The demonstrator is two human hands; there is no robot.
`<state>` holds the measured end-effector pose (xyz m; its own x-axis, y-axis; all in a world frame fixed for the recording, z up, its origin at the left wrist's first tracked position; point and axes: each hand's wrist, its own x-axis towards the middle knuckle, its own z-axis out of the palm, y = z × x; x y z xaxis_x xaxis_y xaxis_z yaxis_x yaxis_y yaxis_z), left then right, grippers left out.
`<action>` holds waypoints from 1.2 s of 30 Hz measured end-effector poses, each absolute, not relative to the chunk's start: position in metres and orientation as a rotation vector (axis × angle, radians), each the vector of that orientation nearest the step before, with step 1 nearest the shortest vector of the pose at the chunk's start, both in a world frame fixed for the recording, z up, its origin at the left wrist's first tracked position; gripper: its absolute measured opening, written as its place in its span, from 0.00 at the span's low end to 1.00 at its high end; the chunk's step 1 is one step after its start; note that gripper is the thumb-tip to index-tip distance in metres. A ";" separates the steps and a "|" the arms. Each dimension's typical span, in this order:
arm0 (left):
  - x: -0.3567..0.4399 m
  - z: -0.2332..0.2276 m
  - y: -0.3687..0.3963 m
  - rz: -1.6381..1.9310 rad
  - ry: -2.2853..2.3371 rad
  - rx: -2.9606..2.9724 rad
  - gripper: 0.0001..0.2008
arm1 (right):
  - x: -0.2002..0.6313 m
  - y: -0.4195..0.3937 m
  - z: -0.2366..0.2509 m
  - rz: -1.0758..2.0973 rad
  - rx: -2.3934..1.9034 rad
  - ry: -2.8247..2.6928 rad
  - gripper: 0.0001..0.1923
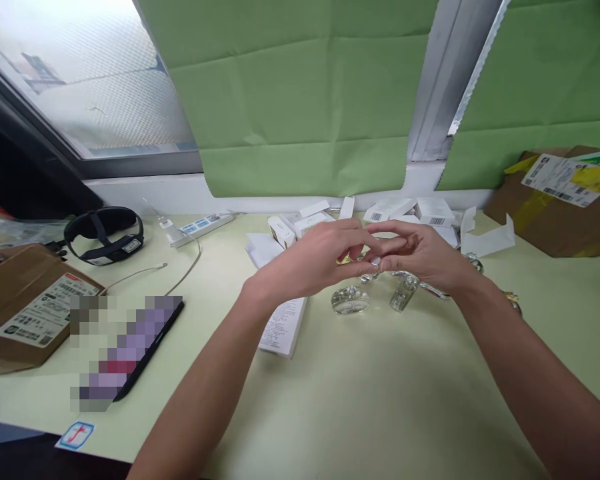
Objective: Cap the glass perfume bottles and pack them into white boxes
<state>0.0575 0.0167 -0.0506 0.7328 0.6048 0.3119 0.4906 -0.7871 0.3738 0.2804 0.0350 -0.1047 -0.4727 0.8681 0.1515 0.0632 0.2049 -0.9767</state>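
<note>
My left hand [316,259] and my right hand [420,257] meet above the pale table [380,400], fingertips touching around something small that I cannot make out. Just below them stand small clear glass bottles: a round one [350,300] and a narrow one [404,293]. A white printed box [283,327] lies under my left wrist. Several small white boxes [433,212] are scattered behind the hands along the wall.
A cardboard box with a label [23,307] sits at the left, a black headband device [105,233] and a white power strip [200,228] behind it. A dark tablet [145,353] lies front left. Another taped cardboard box [555,200] is far right.
</note>
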 end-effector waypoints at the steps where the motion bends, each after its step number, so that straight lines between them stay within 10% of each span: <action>1: 0.058 -0.052 0.017 0.626 0.849 2.667 0.09 | 0.279 0.034 -0.104 1.352 -0.876 -1.724 0.29; 18: 0.046 -0.042 0.021 0.903 0.649 2.532 0.07 | 0.272 0.007 -0.074 1.053 -0.854 -1.776 0.25; 26: 0.043 -0.042 0.020 0.698 0.822 2.680 0.08 | 0.283 0.016 -0.079 1.160 -1.040 -2.071 0.33; 36: 0.050 -0.067 0.040 0.184 0.891 2.624 0.10 | 0.262 0.033 -0.124 0.837 -1.454 -2.642 0.17</action>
<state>0.0504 0.0395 -0.0674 0.7923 0.6101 0.0064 0.5629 -0.7351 0.3779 0.2622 0.0330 -0.1237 -0.5682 0.7875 -0.2390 0.7814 0.4251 -0.4569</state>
